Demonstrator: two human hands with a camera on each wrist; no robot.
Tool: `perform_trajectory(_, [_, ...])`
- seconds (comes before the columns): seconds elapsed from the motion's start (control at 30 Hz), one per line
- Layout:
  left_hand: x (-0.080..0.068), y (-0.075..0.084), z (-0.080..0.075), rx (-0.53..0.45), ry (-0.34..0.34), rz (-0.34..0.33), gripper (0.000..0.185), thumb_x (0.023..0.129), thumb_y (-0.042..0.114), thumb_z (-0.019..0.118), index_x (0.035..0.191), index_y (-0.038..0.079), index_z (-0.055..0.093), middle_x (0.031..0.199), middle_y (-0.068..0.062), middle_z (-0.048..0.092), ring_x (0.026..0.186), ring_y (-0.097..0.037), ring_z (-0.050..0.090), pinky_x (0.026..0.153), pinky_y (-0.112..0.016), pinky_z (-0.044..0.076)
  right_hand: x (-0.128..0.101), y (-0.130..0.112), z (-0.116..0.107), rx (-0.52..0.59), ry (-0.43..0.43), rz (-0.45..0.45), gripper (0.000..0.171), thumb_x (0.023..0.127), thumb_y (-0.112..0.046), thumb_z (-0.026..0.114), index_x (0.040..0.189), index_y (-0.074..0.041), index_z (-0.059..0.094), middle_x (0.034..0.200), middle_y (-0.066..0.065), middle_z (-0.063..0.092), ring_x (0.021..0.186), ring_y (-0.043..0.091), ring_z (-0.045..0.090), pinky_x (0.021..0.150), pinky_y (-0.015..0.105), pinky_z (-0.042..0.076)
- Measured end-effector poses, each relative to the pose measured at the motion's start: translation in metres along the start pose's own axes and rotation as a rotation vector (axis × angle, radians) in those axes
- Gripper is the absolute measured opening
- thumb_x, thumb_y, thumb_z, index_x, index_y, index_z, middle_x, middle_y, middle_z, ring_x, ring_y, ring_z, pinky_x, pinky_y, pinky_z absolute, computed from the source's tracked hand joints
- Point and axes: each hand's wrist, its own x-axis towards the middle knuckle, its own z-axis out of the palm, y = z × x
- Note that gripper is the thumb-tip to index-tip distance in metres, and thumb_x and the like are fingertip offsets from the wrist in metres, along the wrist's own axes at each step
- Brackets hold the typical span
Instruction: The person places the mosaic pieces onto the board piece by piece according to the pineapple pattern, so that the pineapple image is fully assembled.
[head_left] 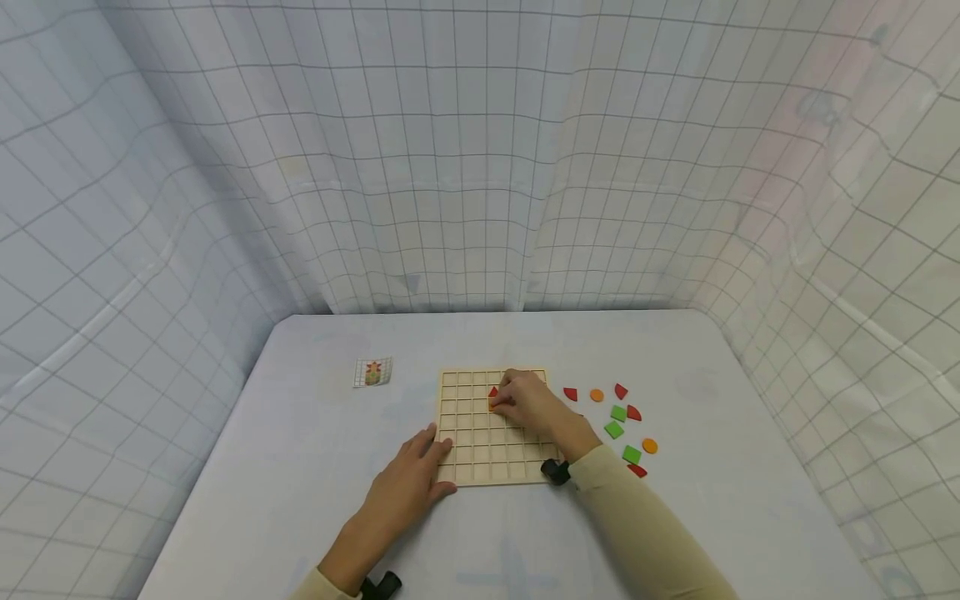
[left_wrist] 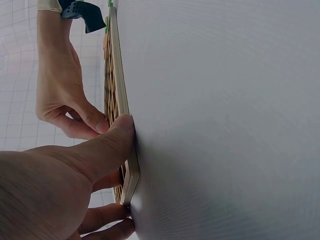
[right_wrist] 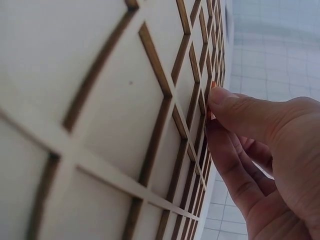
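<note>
The right hand (head_left: pixel 528 404) pinches a small orange piece (right_wrist: pixel 212 116) between thumb and fingertips, pressing it into a cell near the far edge of the wooden grid board (head_left: pixel 480 462), just beside a red piece (head_left: pixel 492 392) already seated. The left hand (head_left: pixel 412 479), fingers spread, braces the board's near-left corner. Loose red, green and orange pieces (head_left: pixel 618 413) lie on the table (head_left: pixel 300 467) off the board's right edge, nearer the right hand.

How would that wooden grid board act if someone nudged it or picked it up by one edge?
The wooden grid board looks thin and flat, so probably light and stiff. It lies on a smooth tabletop, so a nudge would likely slide it, which may be why the left hand presses its edge. Its slim ribs might snap if bent.
</note>
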Motion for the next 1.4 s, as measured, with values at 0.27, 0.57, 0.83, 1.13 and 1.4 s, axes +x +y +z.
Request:
perform_trajectory(0.27, [-0.001, 0.0, 0.0, -0.001, 0.002, -0.001, 0.068, 0.096, 0.035, 0.096, 0.154, 0.009, 0.071, 0.173, -0.026, 0.058, 0.155, -0.048, 0.062, 0.096, -0.067, 0.069, 0.0, -0.066, -0.05, 0.056, -0.046, 0.085, 0.006, 0.103, -0.006, 0.089, 0.107, -0.005, 0.094, 0.105, 0.008, 0.078, 0.09, 0.016, 0.071, 0.078, 0.025, 0.063])
perform_trajectory(0.57, [0.0, 0.0, 0.0, 0.0, -0.004, -0.003, 0.068, 0.096, 0.035, 0.096, 0.154, 0.009, 0.071, 0.173, -0.026, 0.058, 0.156, -0.048, 0.062, 0.097, -0.067, 0.069, 0.0, -0.069, -0.052, 0.026, -0.063, 0.103, 0.006, 0.103, -0.006, 0.089, 0.107, -0.005, 0.094, 0.107, 0.008, 0.08, 0.094, 0.02, 0.074, 0.081, 0.024, 0.063])
perform_trajectory(0.83, [-0.001, 0.0, 0.001, 0.001, 0.003, 0.006, 0.067, 0.097, 0.036, 0.095, 0.154, 0.009, 0.071, 0.173, -0.026, 0.058, 0.156, -0.049, 0.062, 0.095, -0.067, 0.069, -0.005, -0.047, -0.041, 0.046, 0.008, -0.012, 0.008, 0.104, -0.013, 0.09, 0.108, -0.007, 0.094, 0.103, 0.005, 0.08, 0.091, 0.014, 0.071, 0.078, 0.025, 0.062])
perform_trajectory(1.13, [-0.001, 0.0, 0.001, 0.006, 0.005, 0.006, 0.067, 0.097, 0.036, 0.094, 0.154, 0.009, 0.071, 0.173, -0.026, 0.058, 0.156, -0.048, 0.062, 0.096, -0.067, 0.069, -0.011, -0.065, -0.054, 0.048, -0.047, 0.109, 0.011, 0.103, -0.007, 0.089, 0.113, -0.005, 0.094, 0.106, 0.007, 0.079, 0.095, 0.018, 0.073, 0.081, 0.023, 0.063])
perform_trajectory(1.4, [0.0, 0.0, 0.0, 0.007, -0.007, -0.008, 0.068, 0.097, 0.036, 0.095, 0.155, 0.009, 0.071, 0.173, -0.026, 0.058, 0.157, -0.048, 0.061, 0.099, -0.067, 0.068, -0.02, -0.051, -0.052, 0.012, 0.009, 0.052, 0.008, 0.102, -0.009, 0.091, 0.109, -0.005, 0.094, 0.104, 0.007, 0.079, 0.095, 0.018, 0.073, 0.079, 0.028, 0.064])
